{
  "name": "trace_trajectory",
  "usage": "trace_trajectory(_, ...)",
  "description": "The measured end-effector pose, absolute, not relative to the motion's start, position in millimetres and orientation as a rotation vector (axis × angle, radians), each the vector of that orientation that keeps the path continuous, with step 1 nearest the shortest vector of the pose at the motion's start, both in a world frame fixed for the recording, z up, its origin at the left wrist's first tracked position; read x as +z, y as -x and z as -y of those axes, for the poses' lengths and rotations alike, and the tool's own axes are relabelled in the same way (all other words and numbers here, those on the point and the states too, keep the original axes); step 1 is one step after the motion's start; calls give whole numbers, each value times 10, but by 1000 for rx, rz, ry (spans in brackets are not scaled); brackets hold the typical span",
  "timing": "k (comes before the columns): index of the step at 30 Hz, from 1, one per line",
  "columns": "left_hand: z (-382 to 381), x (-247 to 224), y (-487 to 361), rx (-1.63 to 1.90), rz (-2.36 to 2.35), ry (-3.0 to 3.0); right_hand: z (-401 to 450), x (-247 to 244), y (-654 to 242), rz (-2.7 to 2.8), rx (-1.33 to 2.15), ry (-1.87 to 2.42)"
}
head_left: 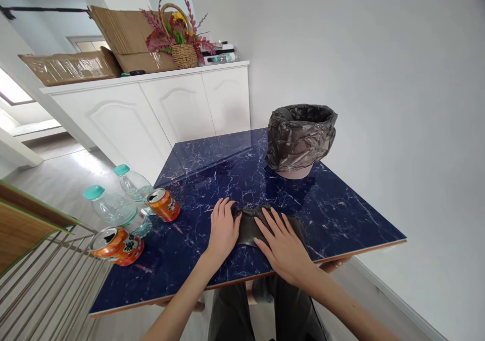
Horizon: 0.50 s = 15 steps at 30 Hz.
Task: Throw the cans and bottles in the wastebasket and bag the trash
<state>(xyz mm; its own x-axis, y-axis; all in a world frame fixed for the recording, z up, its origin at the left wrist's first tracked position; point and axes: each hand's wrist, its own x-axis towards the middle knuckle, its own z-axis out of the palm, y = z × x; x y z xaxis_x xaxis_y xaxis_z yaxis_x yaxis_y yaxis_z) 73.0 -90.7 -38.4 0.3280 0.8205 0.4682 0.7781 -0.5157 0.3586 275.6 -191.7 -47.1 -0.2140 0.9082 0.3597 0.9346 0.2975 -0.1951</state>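
A folded black plastic bag (248, 230) lies flat near the front edge of the blue marbled table (212, 179). My left hand (223, 226) rests at the bag's left end, its thumb and fingertips closed on the edge there. Across the bag's right part lies my right hand (286, 247), palm down with the fingers spread. Farther back on the right stands a light-coloured bin (295, 173) lined with a black bag (299, 141) that is folded over its rim.
On the table's left are an orange can (163, 205), another orange can (123, 247), and two clear bottles (115, 210) (134, 183) with teal caps. Behind, a white cabinet (113, 113) holds cardboard boxes (76, 67) and a flower basket (184, 56).
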Motion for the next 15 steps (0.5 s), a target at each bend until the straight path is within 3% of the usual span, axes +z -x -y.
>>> trace_trajectory(15,978,-313,-605,1100,-1501,-2293,2374,-232,-2479,2137,-161,1586)
